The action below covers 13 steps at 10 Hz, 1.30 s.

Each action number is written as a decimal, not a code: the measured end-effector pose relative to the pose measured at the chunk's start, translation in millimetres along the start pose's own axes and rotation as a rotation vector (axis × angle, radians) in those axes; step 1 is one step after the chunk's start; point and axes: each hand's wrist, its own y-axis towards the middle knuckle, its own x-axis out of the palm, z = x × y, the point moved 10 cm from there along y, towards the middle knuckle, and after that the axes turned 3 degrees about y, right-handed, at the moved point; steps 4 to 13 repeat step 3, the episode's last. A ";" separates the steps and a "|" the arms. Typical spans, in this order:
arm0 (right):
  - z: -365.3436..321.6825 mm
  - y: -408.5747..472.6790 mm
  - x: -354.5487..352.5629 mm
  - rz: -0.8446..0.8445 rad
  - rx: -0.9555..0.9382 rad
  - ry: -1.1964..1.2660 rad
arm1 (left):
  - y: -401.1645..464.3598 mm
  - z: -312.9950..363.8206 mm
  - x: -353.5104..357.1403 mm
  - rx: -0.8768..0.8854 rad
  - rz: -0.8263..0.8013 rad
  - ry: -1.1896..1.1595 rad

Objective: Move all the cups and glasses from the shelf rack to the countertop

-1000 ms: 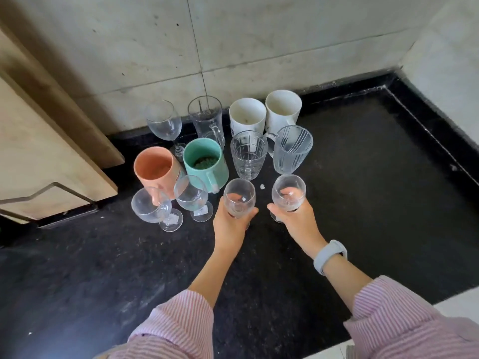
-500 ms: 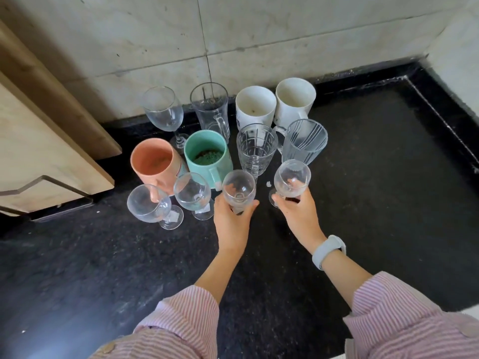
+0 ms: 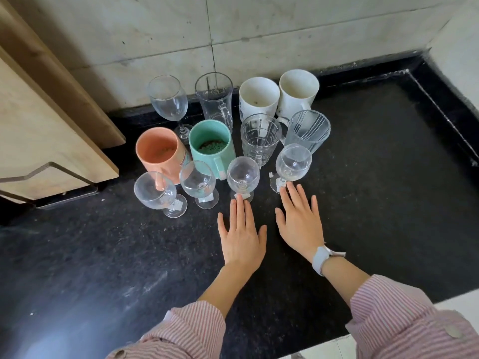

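The black counter [image 3: 363, 203] carries the whole collection, packed into the corner against the tiled wall [image 3: 259, 29] — presumably to keep the fragile pieces away from the open edge. Beside it leans a wooden board [image 3: 39, 125], just left of the cluster. The taller pieces stand at the back: two white mugs [image 3: 259, 99], a stemmed wine glass [image 3: 168, 99] and a glass mug [image 3: 214, 99]. The orange cup [image 3: 159, 151] and teal cup [image 3: 210, 143] sit in the middle row, with a ribbed tumbler [image 3: 308, 130]. In front, four small goblets line up; the two nearest ones [image 3: 243, 174] [image 3: 293, 163] stand upright on their own. The left hand [image 3: 242, 237] and right hand [image 3: 300, 218] both lie flat with fingers spread, holding nothing — fingertips just at the goblets' feet. I judge this pair delivered; no shelf rack is in view.
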 end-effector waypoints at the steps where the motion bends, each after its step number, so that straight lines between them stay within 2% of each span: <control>1: 0.0 2.9 1.8 -0.034 0.015 -0.022 | 6.3 -4.2 3.7 0.000 -0.034 0.035; 3: 0.9 -1.1 -0.9 -0.135 0.060 0.094 | 16.8 -14.8 5.9 0.004 -0.063 0.096; 13: 0.9 -1.1 -0.9 -0.135 0.060 0.094 | 16.8 -14.8 5.9 0.004 -0.063 0.096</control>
